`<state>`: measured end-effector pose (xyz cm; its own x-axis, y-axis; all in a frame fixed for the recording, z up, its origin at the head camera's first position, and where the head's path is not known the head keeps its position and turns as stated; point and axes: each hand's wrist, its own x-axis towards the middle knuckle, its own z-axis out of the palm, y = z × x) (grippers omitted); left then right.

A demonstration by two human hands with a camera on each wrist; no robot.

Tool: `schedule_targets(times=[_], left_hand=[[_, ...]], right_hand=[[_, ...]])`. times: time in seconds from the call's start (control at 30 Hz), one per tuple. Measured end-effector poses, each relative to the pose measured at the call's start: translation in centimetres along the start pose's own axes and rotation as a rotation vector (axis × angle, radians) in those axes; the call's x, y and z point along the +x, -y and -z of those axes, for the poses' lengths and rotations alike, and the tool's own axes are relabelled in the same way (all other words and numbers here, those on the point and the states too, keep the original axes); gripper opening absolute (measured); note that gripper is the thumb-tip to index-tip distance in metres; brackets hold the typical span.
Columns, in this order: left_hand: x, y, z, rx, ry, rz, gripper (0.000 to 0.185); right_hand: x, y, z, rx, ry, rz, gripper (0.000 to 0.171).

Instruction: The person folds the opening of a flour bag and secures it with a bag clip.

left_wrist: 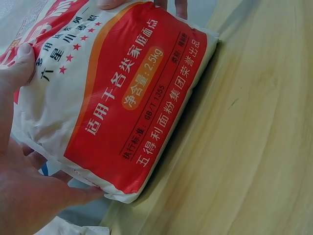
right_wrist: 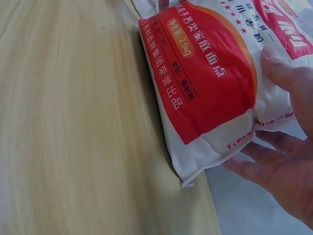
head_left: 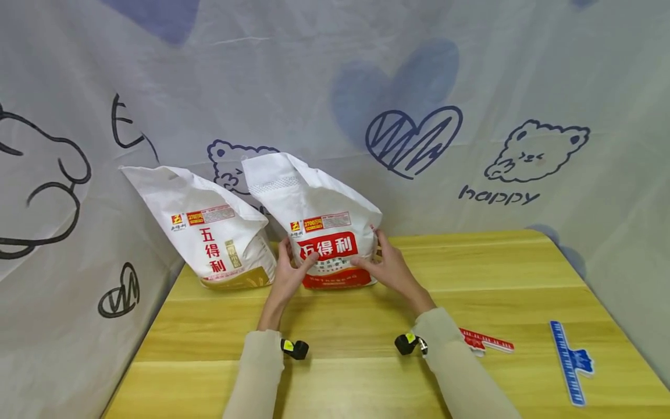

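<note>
A white and red flour bag (head_left: pixel 328 218) stands at the back of the table, its top folded over and leaning left. My left hand (head_left: pixel 287 276) grips its left side, thumb on the front and fingers around the edge. From the other side my right hand (head_left: pixel 394 270) holds it the same way. In the left wrist view the bag's red lower panel (left_wrist: pixel 122 98) reads 2.5kg. Its bottom edge lies close to the wooden surface in the right wrist view, where my right fingers (right_wrist: pixel 264 164) spread along the bag's side.
A second flour bag (head_left: pixel 209 215), white and gold, leans just left of the held one. At the right of the wooden table (head_left: pixel 340 378) lie a red clip (head_left: pixel 487 340) and a blue clip (head_left: pixel 567 364) with ruler-like bars. A printed cloth (head_left: pixel 314 87) hangs behind.
</note>
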<state>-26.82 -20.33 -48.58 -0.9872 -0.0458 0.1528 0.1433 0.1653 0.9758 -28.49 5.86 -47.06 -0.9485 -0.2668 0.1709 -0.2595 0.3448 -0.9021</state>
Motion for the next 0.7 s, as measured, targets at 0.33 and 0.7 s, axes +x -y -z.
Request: schedule_targets(times=[0.33, 0.7], left_hand=[[-0.6, -0.4, -0.9, -0.023, 0.002, -0.02, 0.088], [-1.2, -0.5, -2.0, -0.037, 0.011, -0.017, 0.086]], right_hand=[[-0.8, -0.4, 0.8, 0.008, 0.009, 0.004, 0.087], [-1.9, -0.3, 1.8, 0.006, 0.014, -0.012, 0.087]])
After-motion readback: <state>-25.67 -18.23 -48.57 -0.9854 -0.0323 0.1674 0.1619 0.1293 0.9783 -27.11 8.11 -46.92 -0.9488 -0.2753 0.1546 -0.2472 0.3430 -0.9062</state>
